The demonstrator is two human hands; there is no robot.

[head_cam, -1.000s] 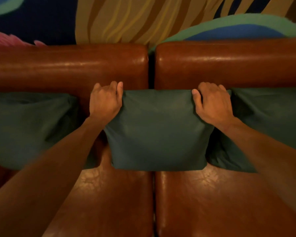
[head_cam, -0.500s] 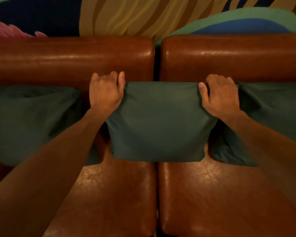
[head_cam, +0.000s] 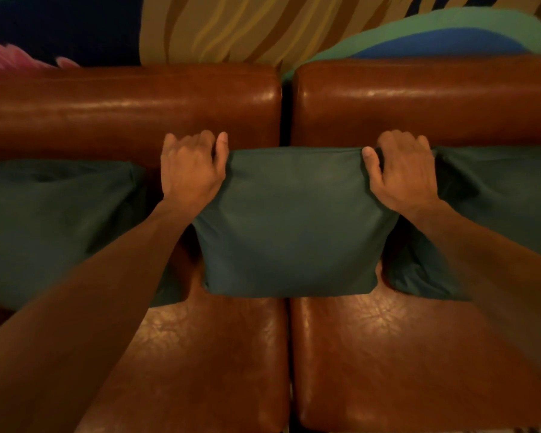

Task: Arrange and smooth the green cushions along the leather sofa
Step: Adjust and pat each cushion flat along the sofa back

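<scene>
Two bare forearms reach in from the 7 and 4 o'clock corners over the glossy brown seats of a leather sofa (head_cam: 219, 354), which is split by a dark seam running toward 12 o'clock. At centre, a middle green cushion (head_cam: 291, 226) stands upright on the seats, straddling that seam, its back against the backrest. The left hand (head_cam: 189, 170) is closed over the cushion's upper corner at about 10 o'clock, thumb pressed on the front face and fingers curled over the top edge. The right hand (head_cam: 403, 173) grips the opposite upper corner at about 2 o'clock in the same way, thumb forward. A left green cushion (head_cam: 53, 226) leans at 9 o'clock, just beside the middle one and partly behind the left forearm. A right green cushion (head_cam: 494, 195) sits at 3 o'clock, its lower corner touching the middle cushion's side. Beyond the backrest, at 12 o'clock, a painted wall (head_cam: 231, 26) shows tan stripes, blue, green and pink shapes.
</scene>
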